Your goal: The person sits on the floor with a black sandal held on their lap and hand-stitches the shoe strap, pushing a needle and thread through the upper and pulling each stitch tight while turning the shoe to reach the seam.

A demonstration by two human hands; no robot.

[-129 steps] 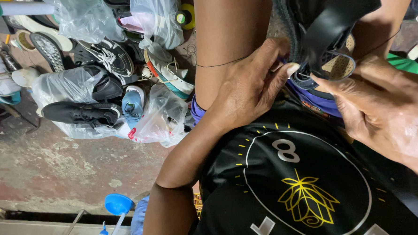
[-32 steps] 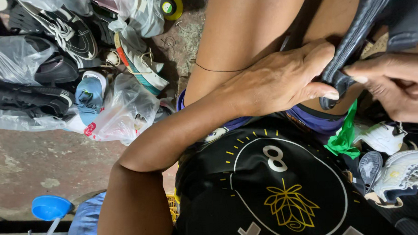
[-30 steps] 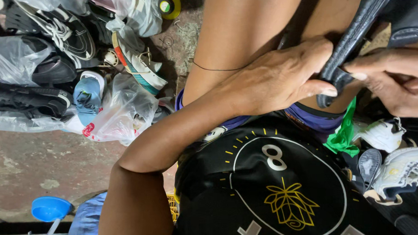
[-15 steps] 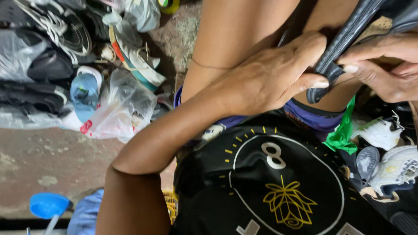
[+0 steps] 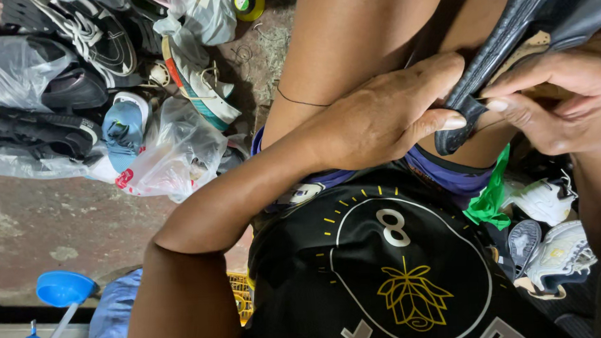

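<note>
A black shoe rests on my bare thigh, its sole edge running down toward my hands. My left hand grips the lower end of the shoe, thumb pressed against the sole tip. My right hand pinches the same end from the right, fingers closed on the edge of the sole. A thin dark thread lies across my thigh beside the left hand. Below both hands is my black shirt.
Shoes and sneakers, some in clear plastic bags, are heaped on the concrete floor at the left. A roll of tape lies at the top. White sneakers and a green bag sit at the right. A blue funnel stands lower left.
Over the last second my view shifted slightly. My right hand has slid closer to the shoe's tip, and both hands keep their hold on the sole end.
</note>
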